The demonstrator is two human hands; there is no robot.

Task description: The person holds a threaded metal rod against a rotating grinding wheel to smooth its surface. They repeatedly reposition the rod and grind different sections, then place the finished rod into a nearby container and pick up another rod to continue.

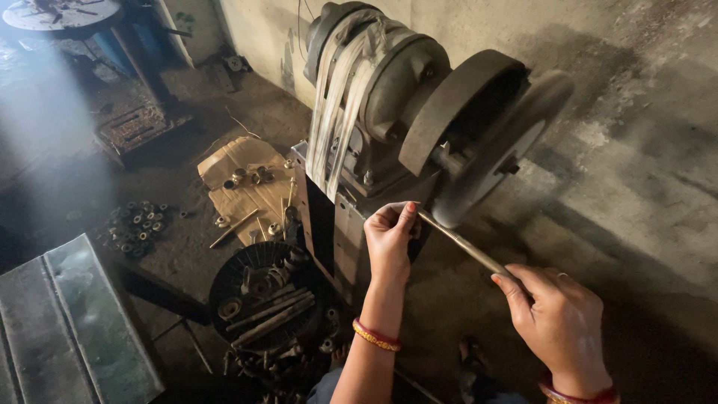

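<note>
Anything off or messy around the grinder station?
Loose metal parts lie scattered on the floor, more spilling beside the round tray. Both hands, left hand and right hand, hold the rod bare near the wheel.

Bare forearms, red-and-gold bangles on both wrists, red-painted nails, a ring on the right hand [561, 322].

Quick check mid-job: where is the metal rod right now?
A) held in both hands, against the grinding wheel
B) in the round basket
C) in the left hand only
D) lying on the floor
A: the left hand and right hand each grip an end of the metal rod, beside the grinding wheel.
</note>
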